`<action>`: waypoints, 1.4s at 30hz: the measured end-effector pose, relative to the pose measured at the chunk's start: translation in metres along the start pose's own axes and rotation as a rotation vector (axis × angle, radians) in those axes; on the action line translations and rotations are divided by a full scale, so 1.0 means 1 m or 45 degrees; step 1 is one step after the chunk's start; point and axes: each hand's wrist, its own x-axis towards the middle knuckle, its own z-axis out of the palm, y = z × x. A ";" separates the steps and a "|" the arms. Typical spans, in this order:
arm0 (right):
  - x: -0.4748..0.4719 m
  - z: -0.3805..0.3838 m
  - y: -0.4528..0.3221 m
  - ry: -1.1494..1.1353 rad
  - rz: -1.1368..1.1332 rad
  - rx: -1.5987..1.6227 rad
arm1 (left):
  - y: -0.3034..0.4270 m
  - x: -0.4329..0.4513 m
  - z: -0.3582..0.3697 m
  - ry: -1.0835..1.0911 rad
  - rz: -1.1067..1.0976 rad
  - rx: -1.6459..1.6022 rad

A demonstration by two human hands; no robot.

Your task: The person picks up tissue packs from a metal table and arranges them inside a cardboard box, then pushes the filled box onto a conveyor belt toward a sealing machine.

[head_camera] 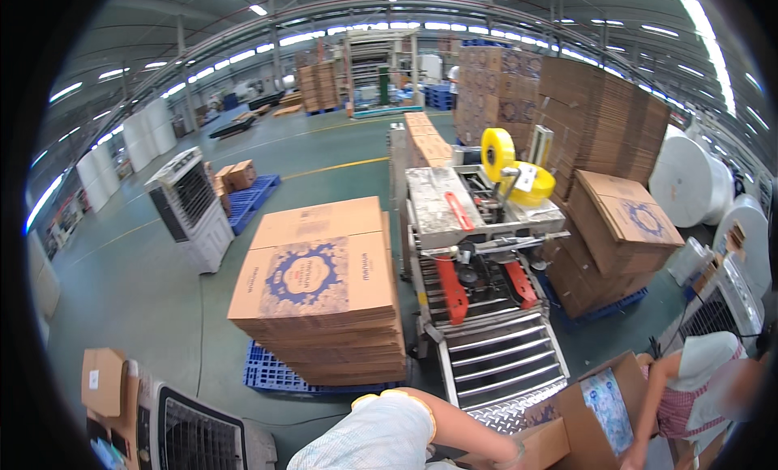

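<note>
My left forearm reaches from a pale sleeve towards an open cardboard carton at the bottom edge. The frame cuts it off near the wrist, so neither of my hands is in view. Inside the carton, against its far side, is a blue-and-white patterned package. A co-worker's arm reaches down to the carton from the right. Just beyond it, a metal roller conveyor leads to a carton-sealing machine with red guides and yellow tape rolls.
A stack of flattened cartons stands on a blue pallet left of the conveyor. More cardboard is piled at right. Air coolers stand at left, with another air cooler at lower left. A cable crosses the floor.
</note>
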 end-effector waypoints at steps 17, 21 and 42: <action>-0.049 0.070 0.029 0.383 0.237 0.791 | -0.062 0.014 0.065 0.843 -0.157 -0.123; -0.073 0.091 -0.017 0.463 0.809 1.405 | -0.168 -0.145 0.004 0.440 -0.702 -0.343; -0.038 0.113 -0.264 0.196 0.629 1.784 | -0.151 -0.109 0.077 0.367 -0.954 -2.299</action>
